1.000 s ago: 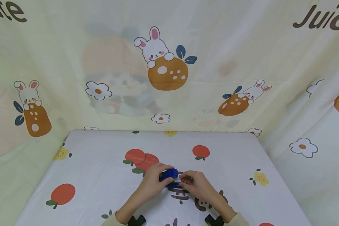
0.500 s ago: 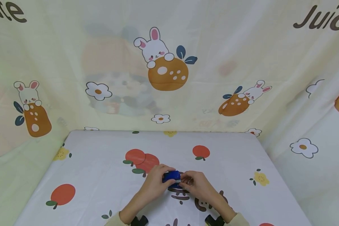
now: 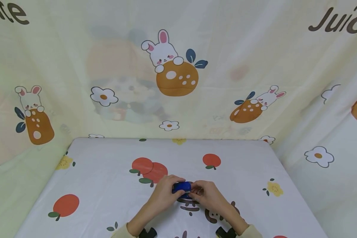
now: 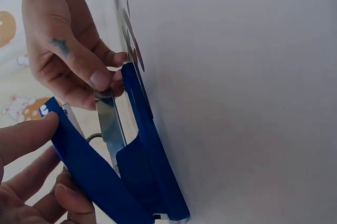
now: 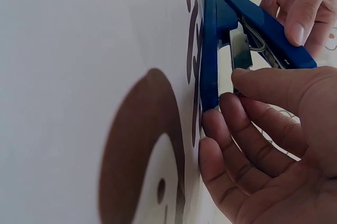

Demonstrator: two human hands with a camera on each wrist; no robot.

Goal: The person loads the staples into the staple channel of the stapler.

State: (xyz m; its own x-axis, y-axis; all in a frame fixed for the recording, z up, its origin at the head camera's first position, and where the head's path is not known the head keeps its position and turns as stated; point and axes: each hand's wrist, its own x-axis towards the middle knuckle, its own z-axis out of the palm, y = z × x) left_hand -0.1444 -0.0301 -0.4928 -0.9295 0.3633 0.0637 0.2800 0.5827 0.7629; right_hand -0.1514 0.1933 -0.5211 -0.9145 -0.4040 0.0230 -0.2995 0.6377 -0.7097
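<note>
A blue stapler (image 3: 182, 187) rests on the table, its top arm (image 4: 87, 163) raised apart from its base (image 4: 150, 166). Between them runs the metal staple rail (image 4: 109, 121). My left hand (image 3: 164, 191) grips the top arm, thumb on one side and fingers on the other. With thumb and index finger, my right hand (image 3: 206, 195) pinches the free end of the rail. Its other fingers lie along the tip of the base, as the right wrist view shows. A curved metal piece (image 5: 256, 39) shows in the gap under the top arm.
The white table (image 3: 107, 178) bears printed fruit and flowers, which are flat. A printed curtain (image 3: 214, 109) hangs behind the table and at both sides. Black wrist mounts (image 3: 226, 232) show near both sleeves.
My left hand has shifted slightly to the right, and the stapler's top arm has come down closer over the base. My right hand has hardly moved and keeps pinching the rail.
</note>
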